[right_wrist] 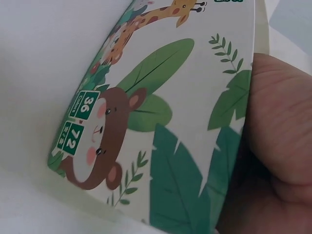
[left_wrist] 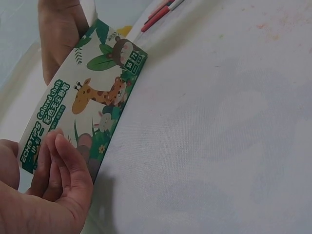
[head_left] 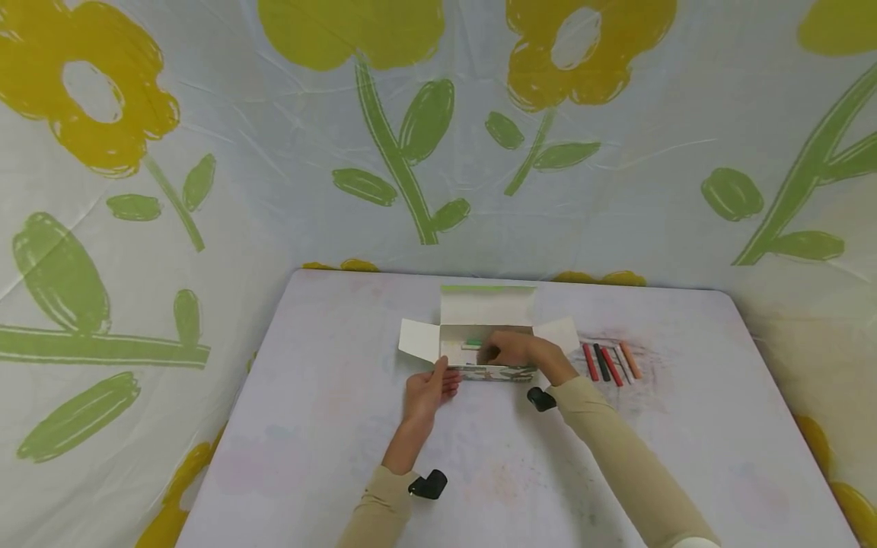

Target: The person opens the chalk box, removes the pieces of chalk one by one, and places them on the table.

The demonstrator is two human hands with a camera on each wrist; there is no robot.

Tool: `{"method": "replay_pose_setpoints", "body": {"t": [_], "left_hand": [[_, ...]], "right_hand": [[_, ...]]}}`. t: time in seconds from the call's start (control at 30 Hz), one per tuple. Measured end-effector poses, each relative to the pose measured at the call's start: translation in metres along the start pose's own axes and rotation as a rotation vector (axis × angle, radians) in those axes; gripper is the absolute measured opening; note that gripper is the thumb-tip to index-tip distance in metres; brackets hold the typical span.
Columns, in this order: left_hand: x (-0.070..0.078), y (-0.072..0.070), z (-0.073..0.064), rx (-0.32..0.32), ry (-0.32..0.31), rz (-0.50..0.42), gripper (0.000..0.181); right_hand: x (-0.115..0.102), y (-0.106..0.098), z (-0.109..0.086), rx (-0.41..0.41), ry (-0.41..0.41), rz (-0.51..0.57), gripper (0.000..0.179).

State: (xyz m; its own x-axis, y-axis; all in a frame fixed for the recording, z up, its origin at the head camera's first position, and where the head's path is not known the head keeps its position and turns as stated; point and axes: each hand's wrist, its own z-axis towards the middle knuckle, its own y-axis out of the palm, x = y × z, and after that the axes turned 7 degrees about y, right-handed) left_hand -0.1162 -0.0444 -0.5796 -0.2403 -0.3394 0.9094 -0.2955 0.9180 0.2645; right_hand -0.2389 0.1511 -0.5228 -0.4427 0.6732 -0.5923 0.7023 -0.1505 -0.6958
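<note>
A cardboard box of colored chalk [head_left: 493,373], printed with a giraffe and a bear, stands with its flaps spread. My left hand [head_left: 426,392] holds its front left corner, thumb at the rim and fingers against the printed front [left_wrist: 92,102]. My right hand [head_left: 510,348] reaches over the front wall into the box. Its fingers are hidden inside, and I cannot tell whether they hold anything. Left of those fingers, a green chalk stick [head_left: 473,342] and a white chalk stick [head_left: 470,347] show within the box.
Right of the box, several chalk sticks lie side by side on the white table [head_left: 329,426]: red [head_left: 591,361], black [head_left: 606,364], another red, white [head_left: 624,364] and orange [head_left: 630,360]. Dark smudges surround them. Flower-printed cloth [head_left: 479,152] hangs behind the table and on both sides.
</note>
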Motion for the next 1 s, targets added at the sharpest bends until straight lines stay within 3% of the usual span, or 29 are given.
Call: {"method": "replay_pose_setpoints", "body": {"t": [0.13, 0.5, 1.0], "left_hand": [[0.001, 0.000, 0.000, -0.003, -0.003, 0.013, 0.050], [0.002, -0.003, -0.001, -0.025, 0.007, 0.007, 0.053], [0.004, -0.005, -0.004, -0.053, 0.007, 0.017, 0.053]], "right_hand": [[0.002, 0.000, -0.006, 0.085, -0.054, 0.013, 0.016], [0.004, 0.003, -0.023, 0.291, -0.080, 0.129, 0.016], [0.005, -0.009, -0.065, 0.419, -0.035, 0.222, 0.024]]}}
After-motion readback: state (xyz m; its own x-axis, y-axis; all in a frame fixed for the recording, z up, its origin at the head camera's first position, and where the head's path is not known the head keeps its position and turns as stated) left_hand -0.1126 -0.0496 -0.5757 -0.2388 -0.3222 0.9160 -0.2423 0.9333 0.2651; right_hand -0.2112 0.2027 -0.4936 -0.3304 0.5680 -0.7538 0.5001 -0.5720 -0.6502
